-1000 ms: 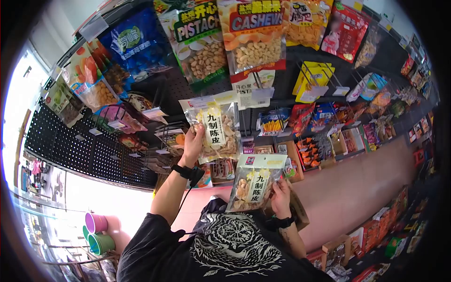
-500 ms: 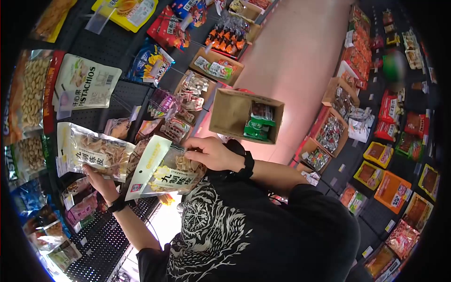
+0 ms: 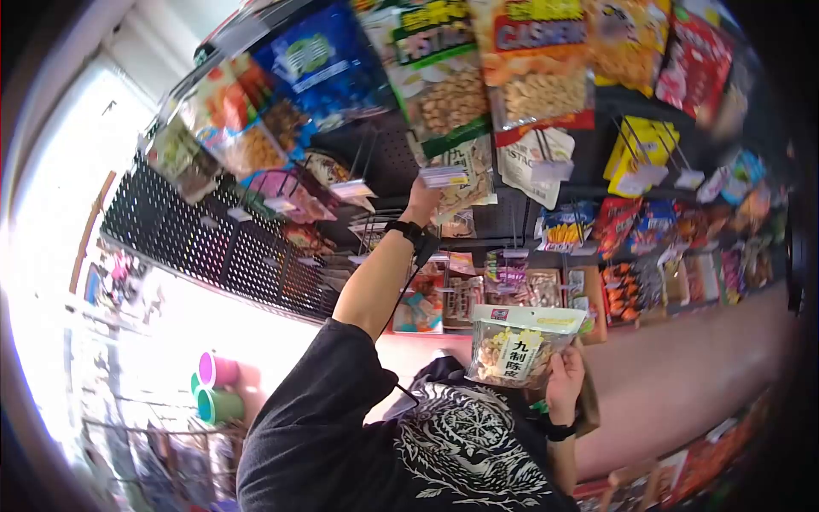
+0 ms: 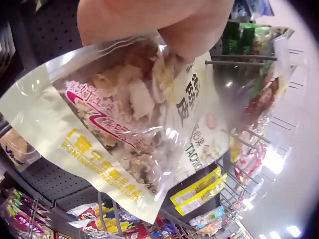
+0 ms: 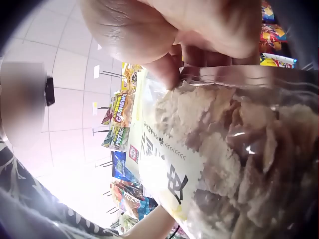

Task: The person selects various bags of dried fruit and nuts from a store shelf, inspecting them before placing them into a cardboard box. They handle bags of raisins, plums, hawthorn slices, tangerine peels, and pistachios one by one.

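Note:
In the head view my left hand [image 3: 422,203] is raised to the hook rack, just under the hanging pistachio bag [image 3: 448,98]. It grips a clear, pale-topped bag of dried tangerine peel [image 3: 467,171], partly hidden by a price tag [image 3: 445,177]. The left wrist view shows this bag [image 4: 124,109] close up, thumb and fingers holding its edge. Lower down, before my chest, my right hand [image 3: 565,377] holds a second tangerine peel bag [image 3: 503,354] by its side. Fingers and thumb pinch that bag's edge [image 5: 219,134] in the right wrist view.
Cashew bags [image 3: 546,94] and a white pistachio pouch [image 3: 536,162] hang to the right of the left hand. Empty-ended metal hooks [image 3: 365,158] stick out at its left. Boxes of small snacks [image 3: 544,288] line the low shelf; a cardboard box [image 3: 589,401] stands behind the right hand.
The head view swung toward the aisle and back to the rack. My left hand has moved its bag up and forward to the hooks; my right hand keeps its bag near my chest.

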Demonstrator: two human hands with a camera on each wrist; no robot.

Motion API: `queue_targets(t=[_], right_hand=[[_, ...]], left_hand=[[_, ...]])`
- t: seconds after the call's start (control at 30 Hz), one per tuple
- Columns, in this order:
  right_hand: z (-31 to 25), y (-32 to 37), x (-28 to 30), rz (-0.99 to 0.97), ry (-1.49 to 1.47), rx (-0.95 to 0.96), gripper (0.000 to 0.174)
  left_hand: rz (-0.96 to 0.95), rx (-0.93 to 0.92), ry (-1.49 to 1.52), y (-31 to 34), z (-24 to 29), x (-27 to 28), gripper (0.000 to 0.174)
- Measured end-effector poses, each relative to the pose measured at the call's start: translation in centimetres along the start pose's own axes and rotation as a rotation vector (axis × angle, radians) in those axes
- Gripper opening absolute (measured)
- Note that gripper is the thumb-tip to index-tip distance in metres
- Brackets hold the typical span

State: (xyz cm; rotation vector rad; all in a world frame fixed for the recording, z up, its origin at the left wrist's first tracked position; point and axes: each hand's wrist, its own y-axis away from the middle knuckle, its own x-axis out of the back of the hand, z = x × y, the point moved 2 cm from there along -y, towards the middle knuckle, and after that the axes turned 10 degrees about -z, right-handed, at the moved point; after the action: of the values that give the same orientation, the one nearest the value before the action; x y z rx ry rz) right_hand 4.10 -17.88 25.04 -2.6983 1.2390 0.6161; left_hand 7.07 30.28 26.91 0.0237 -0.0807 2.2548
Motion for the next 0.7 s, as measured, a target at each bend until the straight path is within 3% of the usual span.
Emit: queue_targets(t=[0.17, 0.23, 0.3, 0.33, 0.4, 0.47, 0.53, 0.57, 0.67, 0.7], right_hand=[[-0.4, -0.7, 0.1, 0.002, -0.019, -0.020, 0.009], [-0.4, -0.9, -0.2, -0.010, 0.010, -0.045, 0.009], [-0.3, -1.1, -0.2, -0.025, 0.019, -0.081, 0.013], [-0.2, -1.1, -0.4, -0.034, 0.030, -0.094, 0.013], [-0.3, -1.6, -1.1, -0.031, -0.042, -0.098, 0.016], [-1.5, -2.4, -3.3, -0.084, -0.113, -0.107, 0.017], [-1.7, -3.3, -3.9, -0.189, -0.252, -0.121, 0.020], [-1.8, -3.7, -4.6, -0.196, -0.248, -0.124, 0.020], [-1.7, -4.8, -5.8, -0.245, -0.277, -0.078, 0.025], [-1.1, -5.0, -5.6, -0.247, -0.277, -0.080, 0.025]], left_hand=[[0.109, -0.119, -0.101, 1.6, -3.9, 1.8, 0.050], [0.208, -0.017, -0.415, 5.8, 0.0, 1.1, 0.054], [0.130, 0.008, -0.318, 8.6, -0.2, 0.7, 0.054], [0.062, -0.003, -0.415, 10.8, 1.1, 0.2, 0.048], [-0.156, -0.036, -0.211, 16.1, 5.1, -2.0, 0.037], [-0.448, -0.031, -0.033, 19.7, 5.5, -3.6, 0.046], [-0.664, 0.116, 0.289, 23.5, 5.8, -5.7, 0.061], [-0.667, 0.109, 0.192, 24.8, 4.0, -6.2, 0.063], [-0.609, 0.068, 0.236, 27.0, 5.8, -7.8, 0.060], [-0.526, 0.142, 0.245, 27.1, 4.7, -7.8, 0.056]])
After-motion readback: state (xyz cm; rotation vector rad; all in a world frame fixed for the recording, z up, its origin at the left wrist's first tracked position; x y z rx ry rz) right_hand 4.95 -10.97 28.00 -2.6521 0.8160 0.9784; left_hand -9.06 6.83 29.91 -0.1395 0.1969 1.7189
